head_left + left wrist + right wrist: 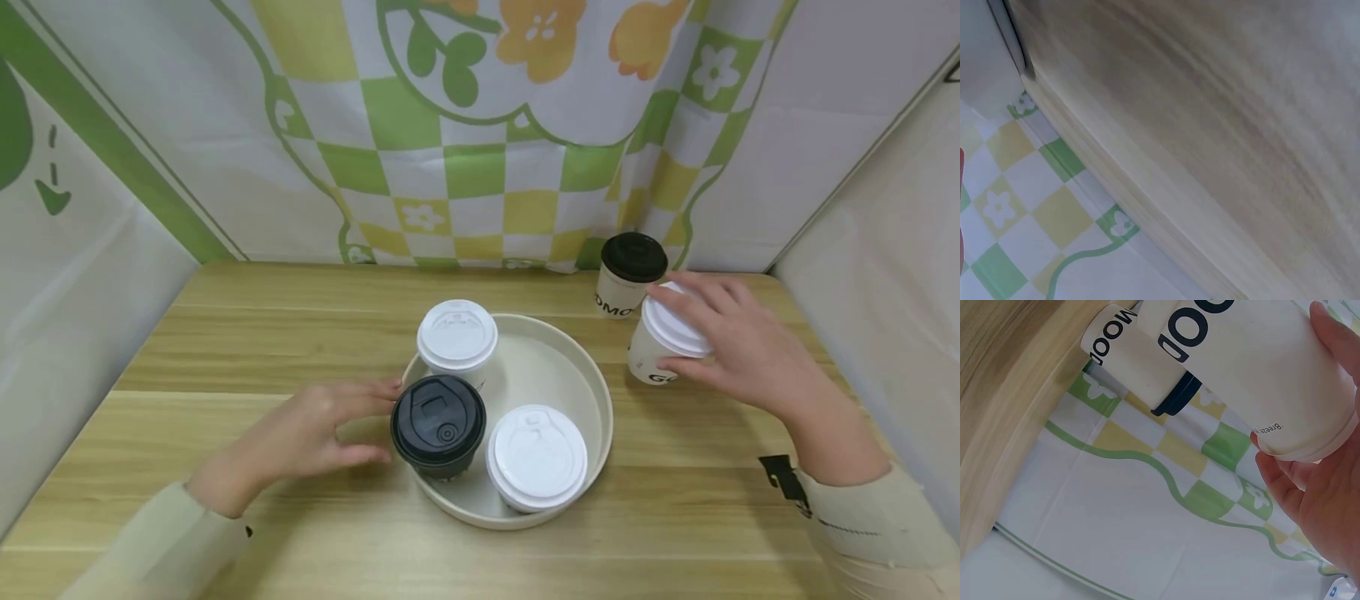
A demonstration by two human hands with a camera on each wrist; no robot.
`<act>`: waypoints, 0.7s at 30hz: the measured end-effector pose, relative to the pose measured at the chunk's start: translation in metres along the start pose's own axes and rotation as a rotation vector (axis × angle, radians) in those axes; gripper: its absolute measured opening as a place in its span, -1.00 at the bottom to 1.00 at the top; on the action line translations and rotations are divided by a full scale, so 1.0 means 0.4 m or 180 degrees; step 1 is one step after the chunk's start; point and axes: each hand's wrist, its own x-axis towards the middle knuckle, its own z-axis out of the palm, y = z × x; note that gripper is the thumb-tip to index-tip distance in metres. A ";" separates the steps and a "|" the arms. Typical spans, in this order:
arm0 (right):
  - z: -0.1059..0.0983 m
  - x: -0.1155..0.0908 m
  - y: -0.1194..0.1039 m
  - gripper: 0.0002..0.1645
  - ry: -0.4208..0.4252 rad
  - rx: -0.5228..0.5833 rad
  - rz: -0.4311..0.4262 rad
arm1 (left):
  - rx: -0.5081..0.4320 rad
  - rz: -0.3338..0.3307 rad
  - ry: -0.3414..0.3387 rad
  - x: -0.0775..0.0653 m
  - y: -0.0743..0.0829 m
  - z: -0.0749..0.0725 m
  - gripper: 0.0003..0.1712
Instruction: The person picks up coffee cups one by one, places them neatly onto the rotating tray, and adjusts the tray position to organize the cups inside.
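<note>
My right hand (pixel 750 354) holds a white-lidded paper coffee cup (pixel 647 354) near its lid, thumb on the near side and fingers across the far side. In the right wrist view this cup (pixel 1260 369) shows dark lettering. Behind it stands a black-lidded paper cup (pixel 634 257). My left hand (pixel 300 433) is beside a round cream tray (pixel 547 362), its fingers extended close to a black-lidded cup (pixel 438 423); whether they touch is unclear. Two white-lidded cups, one at the back left (pixel 457 333) and one at the front (pixel 537 457), share the tray.
The wooden table (pixel 300 333) ends at a checked, flowered curtain (pixel 480 167) at the back. White walls close in the left and right sides. In the left wrist view, mostly tabletop (pixel 1179 112) and curtain appear.
</note>
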 end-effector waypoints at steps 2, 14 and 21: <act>0.000 0.001 -0.001 0.04 -0.0001 0.0001 -0.0002 | 0.0023 0.0019 0.0022 -0.002 0.007 0.002 -0.42; -0.005 -0.006 -0.007 0.06 -0.0026 0.0024 0.0016 | 0.0249 -0.0072 -0.0049 -0.009 0.009 0.036 -0.34; -0.004 -0.009 -0.008 0.08 -0.0039 0.0009 0.0029 | 0.0218 -0.0073 -0.0018 -0.006 -0.002 0.035 -0.34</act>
